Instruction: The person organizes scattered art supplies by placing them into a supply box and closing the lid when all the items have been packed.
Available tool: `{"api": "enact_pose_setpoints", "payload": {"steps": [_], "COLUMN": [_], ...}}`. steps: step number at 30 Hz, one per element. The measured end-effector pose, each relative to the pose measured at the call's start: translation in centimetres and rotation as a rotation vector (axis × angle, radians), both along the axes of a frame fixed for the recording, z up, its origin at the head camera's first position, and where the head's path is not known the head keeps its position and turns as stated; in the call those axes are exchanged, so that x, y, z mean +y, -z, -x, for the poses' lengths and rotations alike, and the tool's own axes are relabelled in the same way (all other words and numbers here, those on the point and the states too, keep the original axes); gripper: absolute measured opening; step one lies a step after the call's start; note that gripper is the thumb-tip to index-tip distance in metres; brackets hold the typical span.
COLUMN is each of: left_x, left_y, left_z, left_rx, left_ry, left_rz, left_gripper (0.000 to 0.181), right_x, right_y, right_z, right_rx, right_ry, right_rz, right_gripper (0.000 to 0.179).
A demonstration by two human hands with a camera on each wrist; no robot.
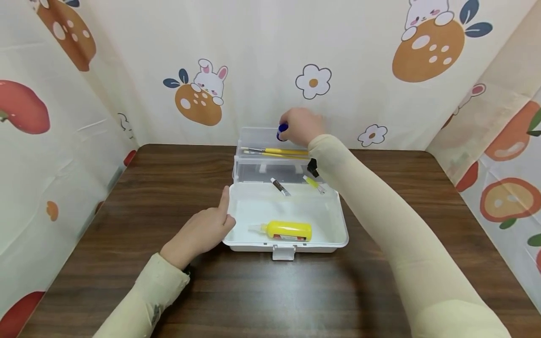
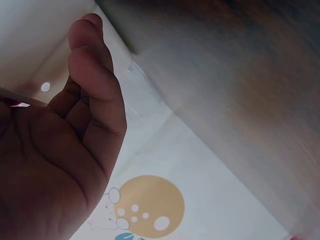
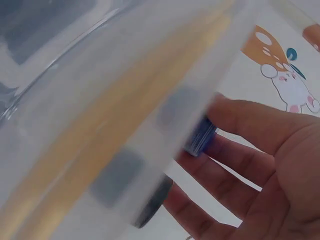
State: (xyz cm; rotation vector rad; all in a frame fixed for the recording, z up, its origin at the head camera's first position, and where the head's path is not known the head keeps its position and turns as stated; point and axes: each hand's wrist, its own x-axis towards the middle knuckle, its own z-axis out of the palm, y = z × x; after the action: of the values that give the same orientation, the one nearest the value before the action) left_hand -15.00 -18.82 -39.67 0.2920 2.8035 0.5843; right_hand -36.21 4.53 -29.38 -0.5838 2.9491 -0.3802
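My right hand (image 1: pixel 302 126) pinches a small blue cylinder with a ribbed side (image 3: pixel 200 136) between thumb and fingers, over the raised clear tray (image 1: pixel 249 141) of a white box. A dark cylinder (image 3: pixel 152 202) lies by the lower fingers in the right wrist view, partly behind the cloudy plastic. At the box's left rim (image 1: pixel 226 234) rests my left hand (image 1: pixel 207 230), index finger straight along the edge and thumb on the rim. Inside the white box lies a yellow squeeze bottle (image 1: pixel 289 230) with a clear nozzle.
Yellow-handled paintbrushes (image 1: pixel 274 152) lie in the upper tray. A brown-labelled tube (image 1: pixel 280 187) and a yellow tube (image 1: pixel 313 182) are towards the back of the box. Behind the brown wooden table (image 1: pixel 177 188) hangs a printed curtain (image 1: pixel 262 61). A latch (image 1: pixel 283 253) hangs in front.
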Motion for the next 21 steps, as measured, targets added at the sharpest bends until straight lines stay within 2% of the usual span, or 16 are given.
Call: {"api": "enact_pose_setpoints", "payload": {"steps": [4,9,12,16,18,21], "left_x": [0.1,0.1,0.2,0.1,0.0,-0.9], "left_y": [0.0,0.0,-0.1,-0.2,-0.2,-0.3], "left_z": [0.0,0.1,0.0,0.0,0.1,0.4], "left_rx": [0.001,0.006,0.011,0.015,0.003,0.004], "left_ry": [0.004,0.009,0.009,0.013,0.017,0.029], "left_rz": [0.000,0.007,0.003,-0.001,-0.002,-0.006], "left_gripper": [0.080,0.080,0.080,0.079,0.078,0.074], "right_x": [-0.4,-0.5,0.3,2.6,4.1,7.0], "right_y": [0.3,0.0,-0.2,-0.1,0.3,1.7], "right_z": [0.1,-0.2,-0.7,-2.0,-2.6,-2.9], "right_rx": [0.007,0.016,0.052,0.083,0.084,0.066], "right_ry": [-0.004,0.020,0.039,0.080,0.115,0.185], "right_rz": [-0.043,-0.009,0.104,0.313,0.405,0.504], "right_gripper": [0.022,0.055,0.062,0.049,0.045,0.041]}}
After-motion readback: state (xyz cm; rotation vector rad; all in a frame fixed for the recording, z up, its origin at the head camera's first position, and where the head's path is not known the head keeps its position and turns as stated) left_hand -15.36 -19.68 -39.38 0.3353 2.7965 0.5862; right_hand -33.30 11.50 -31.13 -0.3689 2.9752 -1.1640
